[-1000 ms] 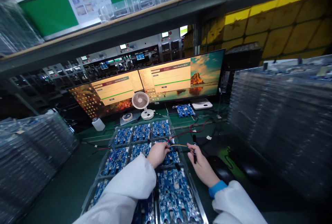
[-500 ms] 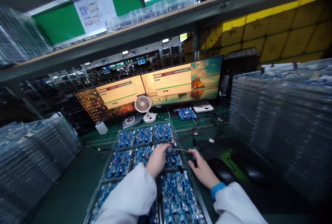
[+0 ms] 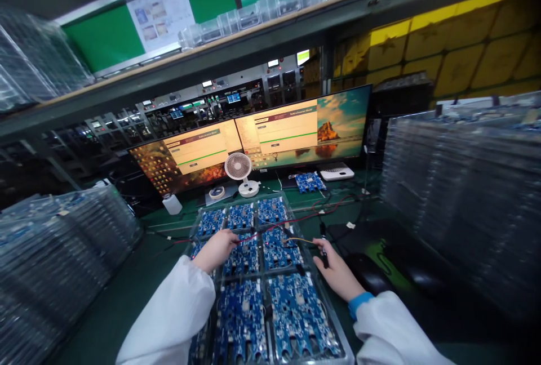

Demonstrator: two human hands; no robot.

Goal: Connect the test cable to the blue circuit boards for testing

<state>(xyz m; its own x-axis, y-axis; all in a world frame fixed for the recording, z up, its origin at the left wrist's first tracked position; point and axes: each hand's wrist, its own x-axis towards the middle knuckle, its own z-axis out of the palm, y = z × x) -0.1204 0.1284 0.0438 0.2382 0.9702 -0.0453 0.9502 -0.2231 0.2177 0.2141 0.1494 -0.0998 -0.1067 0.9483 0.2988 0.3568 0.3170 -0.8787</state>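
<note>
A clear plastic tray [image 3: 338, 335] of several blue circuit boards [image 3: 300, 314] lies on the green bench in front of me. My left hand [image 3: 216, 249] rests over a board in the tray's middle-left row, fingers closed around the end of a red wire [image 3: 304, 217]. My right hand [image 3: 336, 272] sits at the tray's right edge, gripping a thin black probe [image 3: 324, 252] with a yellow lead running left over the boards. Both arms wear white sleeves.
Two monitors [image 3: 270, 142] stand behind the tray, with a small white fan [image 3: 239, 170], a white cup [image 3: 172, 204] and a loose blue board [image 3: 310, 181]. Tall stacks of clear trays [image 3: 465, 196] flank right and left [image 3: 54, 252]. A black mouse [image 3: 369, 277] lies on a mat.
My left hand has moved left from the tray's centre-right board to the middle-left board, pulling the red wire along. The right hand stays by the tray's right edge with the probe.
</note>
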